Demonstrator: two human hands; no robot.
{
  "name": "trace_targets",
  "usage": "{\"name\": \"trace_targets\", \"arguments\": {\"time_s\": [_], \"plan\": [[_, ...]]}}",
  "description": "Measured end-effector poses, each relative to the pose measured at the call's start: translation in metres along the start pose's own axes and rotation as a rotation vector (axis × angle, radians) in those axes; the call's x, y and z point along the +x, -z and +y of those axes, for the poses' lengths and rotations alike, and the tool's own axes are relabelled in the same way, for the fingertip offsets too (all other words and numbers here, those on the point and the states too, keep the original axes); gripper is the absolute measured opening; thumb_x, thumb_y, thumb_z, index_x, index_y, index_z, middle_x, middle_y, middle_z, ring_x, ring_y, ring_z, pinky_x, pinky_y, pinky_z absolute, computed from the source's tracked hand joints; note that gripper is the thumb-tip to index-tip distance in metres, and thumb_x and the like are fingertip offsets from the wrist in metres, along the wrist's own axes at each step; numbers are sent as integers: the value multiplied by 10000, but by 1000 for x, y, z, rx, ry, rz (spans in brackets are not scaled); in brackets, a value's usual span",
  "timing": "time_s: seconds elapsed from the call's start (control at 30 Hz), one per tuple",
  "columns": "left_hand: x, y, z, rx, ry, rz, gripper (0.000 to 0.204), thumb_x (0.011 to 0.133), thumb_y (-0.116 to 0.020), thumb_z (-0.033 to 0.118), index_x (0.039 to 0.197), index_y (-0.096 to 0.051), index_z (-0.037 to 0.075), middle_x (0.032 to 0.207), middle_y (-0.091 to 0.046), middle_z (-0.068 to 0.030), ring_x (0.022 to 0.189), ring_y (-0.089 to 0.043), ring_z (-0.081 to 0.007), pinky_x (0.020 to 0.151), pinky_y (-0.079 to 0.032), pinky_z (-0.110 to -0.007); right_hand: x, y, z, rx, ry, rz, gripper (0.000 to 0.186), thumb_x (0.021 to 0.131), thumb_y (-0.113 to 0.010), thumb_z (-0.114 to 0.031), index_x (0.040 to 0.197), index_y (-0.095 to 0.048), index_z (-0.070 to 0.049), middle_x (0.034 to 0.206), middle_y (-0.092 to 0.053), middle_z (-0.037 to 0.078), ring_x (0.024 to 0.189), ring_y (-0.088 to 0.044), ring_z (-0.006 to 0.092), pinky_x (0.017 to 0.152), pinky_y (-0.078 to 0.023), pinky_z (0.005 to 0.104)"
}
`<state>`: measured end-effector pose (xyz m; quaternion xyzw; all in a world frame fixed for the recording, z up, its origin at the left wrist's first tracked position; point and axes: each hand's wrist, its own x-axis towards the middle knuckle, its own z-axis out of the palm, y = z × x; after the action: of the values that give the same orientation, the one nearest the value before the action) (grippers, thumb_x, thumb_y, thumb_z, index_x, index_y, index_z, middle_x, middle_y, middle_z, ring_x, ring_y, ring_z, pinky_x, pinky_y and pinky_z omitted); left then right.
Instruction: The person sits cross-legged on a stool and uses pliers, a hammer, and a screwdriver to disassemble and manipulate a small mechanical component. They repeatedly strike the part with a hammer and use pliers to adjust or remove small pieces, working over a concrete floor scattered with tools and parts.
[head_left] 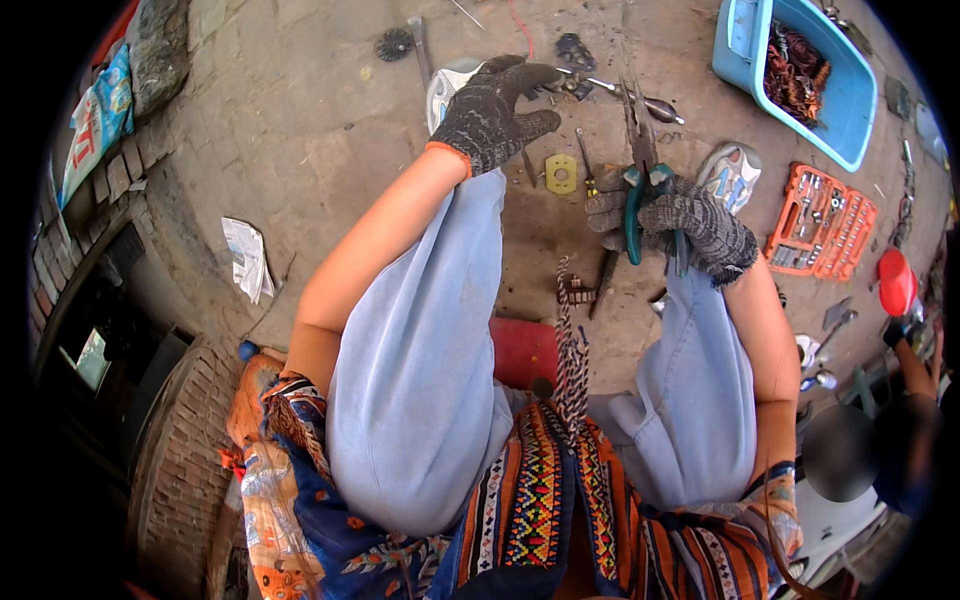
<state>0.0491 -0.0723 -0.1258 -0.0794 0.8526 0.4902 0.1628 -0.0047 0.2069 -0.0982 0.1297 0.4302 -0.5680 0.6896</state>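
A dark grey knit work glove covers each of my hands. My left hand (495, 115) hovers over my left knee and shoe, its fingers and thumb spread, with nothing visible in it. In front of my right knee, my right hand (700, 225) is wrapped round the teal handles of a pair of pliers (633, 215). Their jaws point away from me; whether anything is between them I cannot make out. On the ground between my hands lie a yellow plate with holes (561, 173) and a thin screwdriver (588, 162). A dark-handled screwdriver (662, 110) lies just beyond the pliers.
A blue plastic bin (735, 45) with copper-coloured wire coils stands at the far right. Nearer are an orange socket set (822, 222) and a red bowl (897, 282). A black toothed wheel (394, 44) lies far left. Another person's arm (912, 365) shows at right.
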Motion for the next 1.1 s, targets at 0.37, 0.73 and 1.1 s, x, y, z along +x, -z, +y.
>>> {"name": "trace_targets", "arguments": {"time_s": [0.37, 0.73, 1.1], "plan": [[47, -16, -57, 758, 99, -169, 369, 777, -631, 314, 1081, -631, 105, 1148, -583, -135, 1102, -526, -288, 952, -406, -393, 6, 3, 2, 305, 130, 18, 562, 760, -559, -40, 1291, -386, 27, 1292, -472, 213, 1172, -496, 349, 1000, -397, 474], [22, 9, -22, -607, 396, 76, 330, 850, -643, 182, 1130, -599, 13, 986, -660, -86, 842, -631, -153, 757, -522, -285, 8, 9, 3, -116, -51, -23, 518, 815, -535, -42, 1307, -381, 3, 1242, -517, 206, 1117, -543, 336, 894, -479, 414], [6, 20, 1, 344, -573, 320, 327, 808, -577, 88, 1128, -632, 125, 1073, -650, -68, 953, -628, -234, 811, -507, -320, 2, -12, -6, 34, -190, -38, 431, 789, -641, -81, 1195, -512, -16, 1066, -610, 105, 961, -606, 202, 832, -508, 329]]}}
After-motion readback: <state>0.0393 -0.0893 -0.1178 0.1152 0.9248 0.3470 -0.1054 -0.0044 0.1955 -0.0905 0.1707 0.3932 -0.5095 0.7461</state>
